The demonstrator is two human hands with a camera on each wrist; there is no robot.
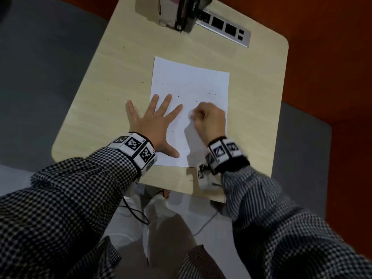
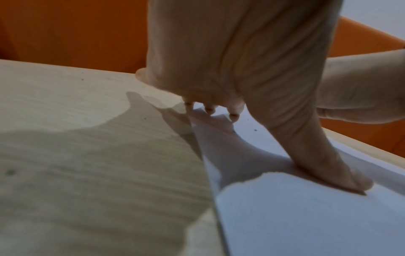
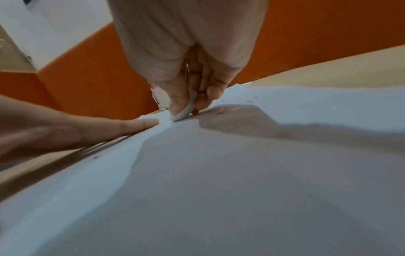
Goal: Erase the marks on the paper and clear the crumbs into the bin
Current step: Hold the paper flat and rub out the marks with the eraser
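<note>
A white sheet of paper (image 1: pixel 189 87) lies on the light wooden table (image 1: pixel 120 63), with small dark crumbs (image 1: pixel 210 93) scattered over its middle. My left hand (image 1: pixel 153 121) lies flat with spread fingers across the paper's left edge, its thumb (image 2: pixel 324 166) pressed on the sheet. My right hand (image 1: pixel 209 119) pinches a small white eraser (image 3: pixel 186 110) between thumb and fingers, its tip touching the paper (image 3: pixel 241 173) close to the left index fingertip. The right hand (image 2: pixel 361 93) shows at the edge of the left wrist view. No bin is in view.
A stack of boxes or books (image 1: pixel 177 11) and a silver power strip (image 1: pixel 225 27) sit at the table's far edge. A few crumbs (image 1: pixel 142 82) lie on the wood left of the paper. An orange wall (image 1: pixel 332 57) stands to the right; grey floor lies left.
</note>
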